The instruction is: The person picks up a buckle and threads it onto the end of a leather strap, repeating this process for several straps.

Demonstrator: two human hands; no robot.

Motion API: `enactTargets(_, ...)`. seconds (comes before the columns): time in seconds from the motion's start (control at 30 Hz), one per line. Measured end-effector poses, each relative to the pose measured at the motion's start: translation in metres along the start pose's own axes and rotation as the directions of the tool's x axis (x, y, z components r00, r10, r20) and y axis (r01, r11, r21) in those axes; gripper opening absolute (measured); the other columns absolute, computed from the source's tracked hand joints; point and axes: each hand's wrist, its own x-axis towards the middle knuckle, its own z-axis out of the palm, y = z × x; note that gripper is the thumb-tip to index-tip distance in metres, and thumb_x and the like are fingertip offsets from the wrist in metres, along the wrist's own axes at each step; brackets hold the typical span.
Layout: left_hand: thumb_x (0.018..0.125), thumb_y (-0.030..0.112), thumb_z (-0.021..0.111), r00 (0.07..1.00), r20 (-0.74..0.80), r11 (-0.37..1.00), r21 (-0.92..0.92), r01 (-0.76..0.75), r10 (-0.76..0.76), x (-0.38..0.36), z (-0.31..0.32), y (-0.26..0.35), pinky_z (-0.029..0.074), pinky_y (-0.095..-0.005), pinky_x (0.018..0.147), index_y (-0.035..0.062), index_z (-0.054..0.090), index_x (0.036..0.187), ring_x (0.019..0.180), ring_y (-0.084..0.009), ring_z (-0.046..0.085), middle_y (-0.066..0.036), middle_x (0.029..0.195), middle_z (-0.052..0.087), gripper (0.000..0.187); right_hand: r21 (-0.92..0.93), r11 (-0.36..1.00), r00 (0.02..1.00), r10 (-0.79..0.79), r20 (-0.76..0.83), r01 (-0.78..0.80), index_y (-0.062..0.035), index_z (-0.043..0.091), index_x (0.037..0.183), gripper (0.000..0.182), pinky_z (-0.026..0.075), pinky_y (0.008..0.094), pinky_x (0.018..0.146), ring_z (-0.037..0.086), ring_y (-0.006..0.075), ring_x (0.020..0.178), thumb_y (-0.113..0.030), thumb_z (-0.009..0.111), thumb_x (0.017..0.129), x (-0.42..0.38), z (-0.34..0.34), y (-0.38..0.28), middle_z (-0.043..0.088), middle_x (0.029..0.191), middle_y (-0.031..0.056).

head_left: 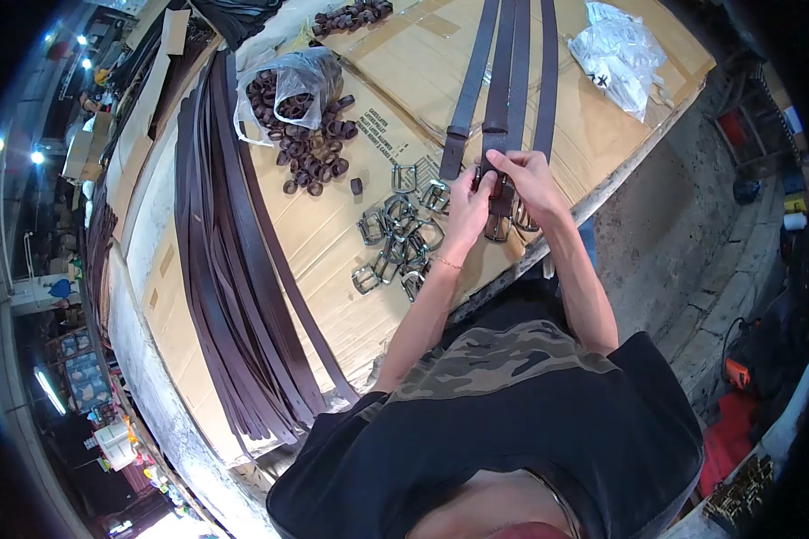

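Observation:
My left hand (pixel 470 208) and my right hand (pixel 530 184) are close together near the table's edge. Their thumbs and fingers pinch the end of a dark brown leather belt strap (pixel 509 99); the exact spot between the fingertips is partly hidden. Metal belt buckles (pixel 498 228) show just below the fingers. One more strap (pixel 473 81) lies to the left of my hands, and another (pixel 546 81) runs past on the right. Several loose buckles (pixel 395 235) are heaped left of my left wrist.
A long bundle of brown straps (pixel 234 260) lies on the cardboard-covered table (pixel 324 296). Small leather loops (pixel 313 154) spill from a clear plastic bag (pixel 307 83). More loops (pixel 355 16) sit farther back. A white plastic bag (pixel 616 56) rests at the right.

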Motion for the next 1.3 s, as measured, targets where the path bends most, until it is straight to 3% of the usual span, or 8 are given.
enactTargets(0.1, 0.098, 0.012, 0.047, 0.999, -0.029, 0.999, 0.004, 0.044, -0.044, 0.004, 0.003, -0.006, 0.043, -0.0218, 0.07, -0.0012, 0.055, 0.113, 0.075, -0.006, 0.052, 0.0, 0.087, 0.06, 0.021, -0.193, 0.966, 0.982, -0.181, -0.045, 0.17, 0.0018, 0.068, 0.075, 0.031, 0.04, 0.0245, 0.046, 0.048, 0.0047, 0.053, -0.025, 0.064, 0.09, 0.005, 0.002, 0.005, 0.058, 0.061, -0.0003)
enactTargets(0.23, 0.101, 0.009, 0.038, 0.993, -0.036, 0.992, 0.067, -0.109, 0.111, 0.003, 0.013, -0.011, 0.046, -0.0237, 0.071, -0.0019, 0.047, 0.124, 0.077, -0.0064, 0.055, -0.002, 0.088, 0.06, 0.027, -0.13, 0.965, 0.966, -0.239, -0.094, 0.226, 0.0034, 0.069, 0.08, 0.032, 0.04, 0.0242, 0.046, 0.046, 0.0039, 0.052, -0.026, 0.062, 0.091, 0.013, 0.006, 0.005, 0.058, 0.061, -0.0011)
enactTargets(0.63, 0.101, 0.017, 0.041, 0.999, -0.04, 1.0, 0.011, -0.001, 0.002, -0.001, -0.003, -0.006, 0.044, -0.025, 0.069, -0.0004, 0.056, 0.105, 0.071, -0.0067, 0.052, -0.001, 0.086, 0.059, 0.023, -0.329, 0.898, 0.925, -0.352, -0.14, 0.292, 0.0039, 0.065, 0.085, 0.032, 0.042, 0.0245, 0.051, 0.048, 0.0054, 0.058, -0.026, 0.057, 0.094, 0.016, 0.017, 0.028, 0.058, 0.063, 0.0012)
enactTargets(0.73, 0.101, 0.02, 0.042, 0.992, -0.037, 0.975, 0.181, 0.125, -0.121, 0.005, -0.011, -0.01, 0.044, -0.024, 0.069, -0.0009, 0.057, 0.103, 0.071, -0.0064, 0.051, -0.001, 0.086, 0.06, 0.026, -0.113, 0.965, 0.961, -0.25, -0.121, 0.237, 0.006, 0.062, 0.097, 0.028, 0.045, 0.0235, 0.054, 0.052, 0.0053, 0.064, -0.021, 0.057, 0.095, 0.006, 0.022, 0.021, 0.062, 0.073, 0.0041)
enactTargets(0.87, 0.101, 0.021, 0.042, 0.996, -0.015, 0.983, 0.163, 0.088, -0.087, 0.001, -0.003, -0.004, 0.046, -0.0233, 0.072, -0.0004, 0.059, 0.102, 0.076, -0.0069, 0.055, -0.002, 0.088, 0.062, 0.027, -0.032, 0.967, 0.947, -0.255, -0.196, 0.254, 0.002, 0.057, 0.11, 0.022, 0.051, 0.0237, 0.06, 0.063, 0.0108, 0.072, -0.015, 0.052, 0.097, 0.005, 0.02, 0.019, 0.068, 0.088, 0.0108)
enactTargets(0.93, 0.1, 0.017, 0.043, 0.985, 0.118, 0.985, -0.102, 0.137, -0.124, -0.001, -0.005, -0.006, 0.049, -0.0242, 0.073, 0.0, 0.06, 0.103, 0.081, -0.009, 0.06, -0.004, 0.091, 0.063, 0.024, 0.068, 0.979, 0.975, -0.184, -0.124, 0.194, 0.004, 0.053, 0.114, 0.025, 0.053, 0.0251, 0.063, 0.065, 0.0132, 0.075, -0.014, 0.05, 0.097, -0.005, 0.018, 0.0, 0.068, 0.09, 0.0121)
enactTargets(1.07, 0.095, 0.004, 0.047, 0.924, 0.325, 0.951, -0.158, 0.264, -0.203, 0.001, -0.018, 0.001, 0.054, -0.0297, 0.075, -0.0024, 0.058, 0.109, 0.085, -0.0151, 0.064, -0.008, 0.1, 0.064, 0.019, 0.002, 0.997, 0.994, -0.079, -0.076, 0.08, 0.0064, 0.055, 0.109, 0.025, 0.053, 0.0255, 0.059, 0.065, 0.0143, 0.069, -0.015, 0.053, 0.096, -0.004, 0.007, -0.002, 0.068, 0.087, 0.0128)
enactTargets(1.3, 0.088, 0.0, 0.06, 0.934, 0.276, 0.973, 0.089, 0.212, -0.228, 0.002, -0.022, 0.011, 0.054, -0.0285, 0.075, -0.0045, 0.062, 0.1, 0.081, -0.0133, 0.063, -0.008, 0.093, 0.066, 0.013, 0.062, 0.995, 0.991, -0.072, -0.11, 0.079, 0.0062, 0.056, 0.107, 0.023, 0.053, 0.026, 0.053, 0.065, 0.0156, 0.066, -0.013, 0.052, 0.096, -0.004, 0.013, 0.002, 0.067, 0.085, 0.0129)
